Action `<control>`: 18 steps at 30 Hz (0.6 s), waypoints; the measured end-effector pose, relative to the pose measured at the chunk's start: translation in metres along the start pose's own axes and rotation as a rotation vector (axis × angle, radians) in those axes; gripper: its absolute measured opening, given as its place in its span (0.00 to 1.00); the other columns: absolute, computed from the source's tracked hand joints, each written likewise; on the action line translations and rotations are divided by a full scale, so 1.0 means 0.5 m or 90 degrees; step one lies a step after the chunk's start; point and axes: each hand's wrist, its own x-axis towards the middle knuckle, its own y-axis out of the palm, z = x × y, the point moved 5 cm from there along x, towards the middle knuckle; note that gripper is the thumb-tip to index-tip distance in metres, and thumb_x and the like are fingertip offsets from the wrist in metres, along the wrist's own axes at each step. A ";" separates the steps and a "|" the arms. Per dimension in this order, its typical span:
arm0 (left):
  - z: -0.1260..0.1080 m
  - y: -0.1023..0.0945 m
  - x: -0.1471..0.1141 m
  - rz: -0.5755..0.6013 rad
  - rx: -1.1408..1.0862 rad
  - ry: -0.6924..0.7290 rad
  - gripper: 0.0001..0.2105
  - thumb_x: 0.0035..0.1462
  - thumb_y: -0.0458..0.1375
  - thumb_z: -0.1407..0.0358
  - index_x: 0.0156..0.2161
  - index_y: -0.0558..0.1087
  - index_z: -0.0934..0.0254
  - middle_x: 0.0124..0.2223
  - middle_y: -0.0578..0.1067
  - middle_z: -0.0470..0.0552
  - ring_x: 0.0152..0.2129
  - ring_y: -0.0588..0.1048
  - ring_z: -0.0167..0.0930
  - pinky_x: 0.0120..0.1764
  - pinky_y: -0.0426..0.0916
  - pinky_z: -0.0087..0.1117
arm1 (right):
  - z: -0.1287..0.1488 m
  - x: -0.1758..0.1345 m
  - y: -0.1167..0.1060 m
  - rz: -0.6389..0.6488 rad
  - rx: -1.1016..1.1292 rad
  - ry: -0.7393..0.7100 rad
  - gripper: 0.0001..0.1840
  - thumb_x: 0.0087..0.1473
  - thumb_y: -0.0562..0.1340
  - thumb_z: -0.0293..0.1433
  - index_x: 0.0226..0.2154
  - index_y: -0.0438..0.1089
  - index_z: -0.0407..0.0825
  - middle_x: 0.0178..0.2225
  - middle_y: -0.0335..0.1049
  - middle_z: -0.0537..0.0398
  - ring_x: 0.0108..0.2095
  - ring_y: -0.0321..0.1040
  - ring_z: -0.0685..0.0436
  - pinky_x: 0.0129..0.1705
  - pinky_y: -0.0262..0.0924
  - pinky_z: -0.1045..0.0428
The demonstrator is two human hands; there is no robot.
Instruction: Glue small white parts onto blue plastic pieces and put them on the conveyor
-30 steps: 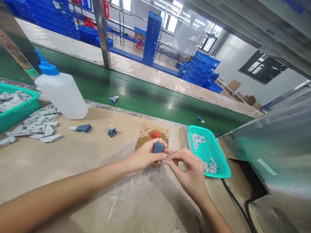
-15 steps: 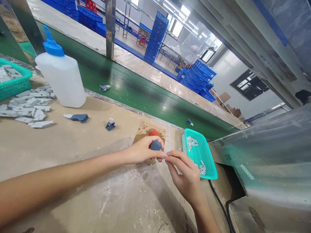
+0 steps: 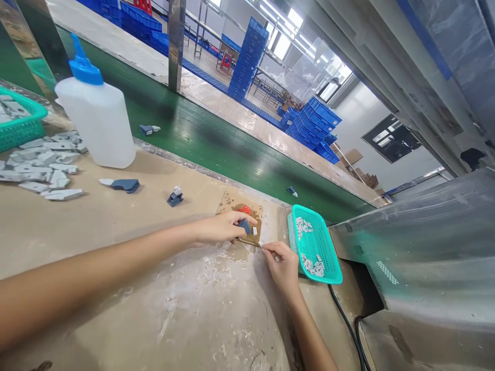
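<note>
My left hand [image 3: 222,228] is closed round a dark blue-grey plastic part [image 3: 244,225], low over a wet brown board [image 3: 226,203]. Just right of that part shows a small white piece [image 3: 254,231]; whether it lies on the board or is joined to the part I cannot tell. My right hand [image 3: 283,264] is at the board's front right corner, thumb and fingertips pinched together. What they pinch is too small to make out. Behind my left hand, a red object [image 3: 244,209] rests on the board, partly covered.
A green basket [image 3: 334,257] of small pale pieces stands right. Leftward are a blue-grey part with white tip [image 3: 126,185], another part [image 3: 175,197], a white bottle [image 3: 96,123], loose grey pieces [image 3: 50,165] and another basket [image 3: 27,129]. A green conveyor [image 3: 216,149] runs behind.
My hands have moved apart; the right has drawn down and left. The blue-grey part has dropped slightly, and the white piece now shows. Parts on the conveyor have shifted left.
</note>
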 end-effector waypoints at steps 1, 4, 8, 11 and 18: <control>0.001 -0.001 0.004 0.000 -0.002 0.017 0.21 0.43 0.53 0.69 0.46 0.67 0.62 0.32 0.65 0.44 0.23 0.64 0.23 0.26 0.58 0.24 | -0.004 -0.002 0.004 0.002 -0.001 0.004 0.08 0.48 0.58 0.25 0.24 0.72 0.46 0.24 0.70 0.53 0.21 0.64 0.50 0.22 0.58 0.56; 0.006 -0.006 0.021 -0.020 -0.013 0.086 0.21 0.40 0.58 0.69 0.44 0.68 0.63 0.36 0.69 0.46 0.30 0.68 0.26 0.31 0.62 0.25 | -0.007 -0.004 0.011 0.006 -0.008 0.003 0.08 0.48 0.57 0.26 0.23 0.72 0.46 0.22 0.69 0.53 0.19 0.61 0.51 0.20 0.56 0.56; 0.014 -0.016 0.040 -0.033 0.009 0.152 0.14 0.37 0.61 0.68 0.34 0.70 0.65 0.33 0.72 0.47 0.31 0.70 0.28 0.34 0.63 0.27 | -0.007 -0.001 0.014 0.006 -0.018 0.001 0.09 0.48 0.57 0.26 0.23 0.72 0.46 0.21 0.69 0.54 0.19 0.60 0.51 0.20 0.54 0.57; 0.017 -0.021 0.044 -0.038 -0.001 0.161 0.13 0.37 0.62 0.67 0.33 0.71 0.65 0.28 0.73 0.45 0.25 0.70 0.27 0.31 0.64 0.28 | -0.008 -0.001 0.015 0.012 -0.019 -0.001 0.09 0.48 0.57 0.25 0.23 0.72 0.46 0.21 0.68 0.53 0.20 0.61 0.51 0.21 0.54 0.56; 0.022 -0.016 0.048 -0.019 -0.055 0.161 0.13 0.36 0.62 0.68 0.32 0.73 0.66 0.29 0.75 0.47 0.30 0.72 0.29 0.35 0.65 0.29 | 0.008 0.006 0.005 0.006 0.026 0.009 0.08 0.47 0.58 0.25 0.23 0.72 0.46 0.21 0.69 0.54 0.20 0.61 0.51 0.21 0.55 0.56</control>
